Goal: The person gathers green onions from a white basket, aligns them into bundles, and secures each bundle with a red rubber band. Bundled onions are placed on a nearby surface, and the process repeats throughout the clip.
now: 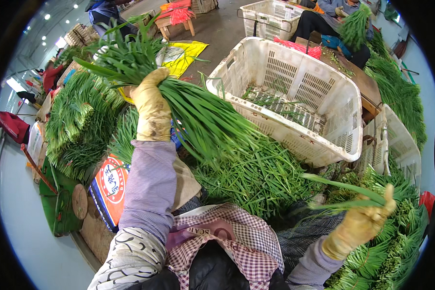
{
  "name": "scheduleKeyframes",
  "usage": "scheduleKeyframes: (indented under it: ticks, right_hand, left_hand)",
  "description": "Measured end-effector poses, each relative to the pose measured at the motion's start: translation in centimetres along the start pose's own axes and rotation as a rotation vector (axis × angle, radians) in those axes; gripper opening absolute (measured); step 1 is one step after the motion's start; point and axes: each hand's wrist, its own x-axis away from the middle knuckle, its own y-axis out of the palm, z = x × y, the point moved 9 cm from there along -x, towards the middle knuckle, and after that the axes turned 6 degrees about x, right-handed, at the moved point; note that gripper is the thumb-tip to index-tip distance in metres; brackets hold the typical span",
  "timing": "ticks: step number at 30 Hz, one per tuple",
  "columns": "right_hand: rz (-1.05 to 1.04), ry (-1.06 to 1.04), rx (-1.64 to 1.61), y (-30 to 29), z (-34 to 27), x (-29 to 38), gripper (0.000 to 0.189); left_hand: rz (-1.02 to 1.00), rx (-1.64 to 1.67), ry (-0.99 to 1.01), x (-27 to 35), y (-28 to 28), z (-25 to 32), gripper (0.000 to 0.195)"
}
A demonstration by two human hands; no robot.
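Observation:
My left hand, in a stained yellow glove, is closed around a thick bunch of long flat green leaves that look like garlic chives. One end of the bunch fans out above the fist, while the rest slopes down to the right. Below it lies a loose heap of green leaves in front of my lap. My right hand, also gloved, pinches a few loose leaves out to the right. Under and beside that hand are stacked tied bundles of the same greens.
A white slatted plastic crate with leaf scraps inside stands ahead, right of centre. Piled greens and a printed carton are at left. A yellow bag lies on the floor. A co-worker holds greens at the upper right.

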Motion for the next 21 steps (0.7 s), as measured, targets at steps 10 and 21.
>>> scheduleKeyframes:
  ticks: [10, 21]
  right_hand:
    - [-1.075, 0.421, 1.799, 2.8, 15.8, 5.5, 0.063]
    - [-0.661, 0.879, 0.942, 7.7, 25.6, 6.1, 0.092]
  left_hand:
    - [-0.53, -0.121, 0.201, 2.1, 0.0, 4.7, 0.017]
    - [-0.763, 0.233, 0.165, 8.6, -0.7, 8.1, 0.088]
